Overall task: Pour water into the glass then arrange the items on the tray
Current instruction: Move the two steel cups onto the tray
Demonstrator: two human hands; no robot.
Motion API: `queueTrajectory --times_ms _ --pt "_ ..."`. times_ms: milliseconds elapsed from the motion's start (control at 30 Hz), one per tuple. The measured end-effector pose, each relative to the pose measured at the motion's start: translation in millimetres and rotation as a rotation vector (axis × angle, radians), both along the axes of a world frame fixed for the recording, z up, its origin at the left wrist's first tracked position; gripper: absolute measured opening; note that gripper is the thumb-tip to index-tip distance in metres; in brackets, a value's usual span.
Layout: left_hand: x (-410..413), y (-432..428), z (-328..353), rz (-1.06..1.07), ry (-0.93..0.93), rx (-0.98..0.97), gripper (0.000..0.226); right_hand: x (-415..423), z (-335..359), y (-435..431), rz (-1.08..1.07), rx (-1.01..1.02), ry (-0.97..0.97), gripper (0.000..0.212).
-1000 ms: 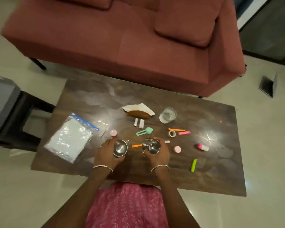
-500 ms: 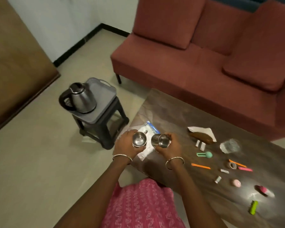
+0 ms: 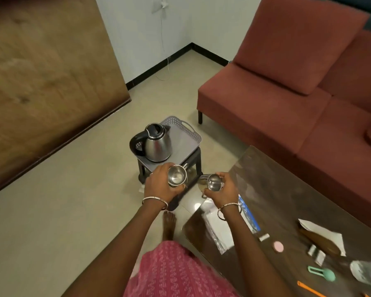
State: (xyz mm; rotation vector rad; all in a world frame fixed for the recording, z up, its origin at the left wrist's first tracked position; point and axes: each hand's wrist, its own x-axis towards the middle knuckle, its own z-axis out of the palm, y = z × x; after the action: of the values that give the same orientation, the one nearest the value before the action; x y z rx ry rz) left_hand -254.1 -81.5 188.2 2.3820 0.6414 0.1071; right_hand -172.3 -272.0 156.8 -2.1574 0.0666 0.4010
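Just left of centre, a brushed steel electric kettle with a black handle stands on a grey plastic tray with a perforated rim, which sits on a low black stool. Below it, the left hand curls round the wall of a small polished steel cup, held mouth up just short of the tray's near edge. Beside it, the right hand wraps a second small steel cup, tilted with its mouth towards the camera. Both cups look light, rigid and slick, so a full grasp round the wall suits them better than a fingertip pinch. At the lower right, a blurred clear drinking glass rests on the dark glossy wooden counter; it is probably fragile and best taken round its body.
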Motion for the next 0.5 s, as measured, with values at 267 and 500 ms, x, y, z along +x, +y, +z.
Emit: queueTrajectory --times_ms 267,500 --pt "110.1 84.9 6.9 -0.096 0.046 -0.001 0.069 91.9 -8.7 80.4 -0.241 -0.078 0.259 0.065" --pt "203.3 150.9 -7.7 -0.126 0.082 0.026 0.07 165.4 -32.0 144.3 -0.651 0.455 0.757 0.048"
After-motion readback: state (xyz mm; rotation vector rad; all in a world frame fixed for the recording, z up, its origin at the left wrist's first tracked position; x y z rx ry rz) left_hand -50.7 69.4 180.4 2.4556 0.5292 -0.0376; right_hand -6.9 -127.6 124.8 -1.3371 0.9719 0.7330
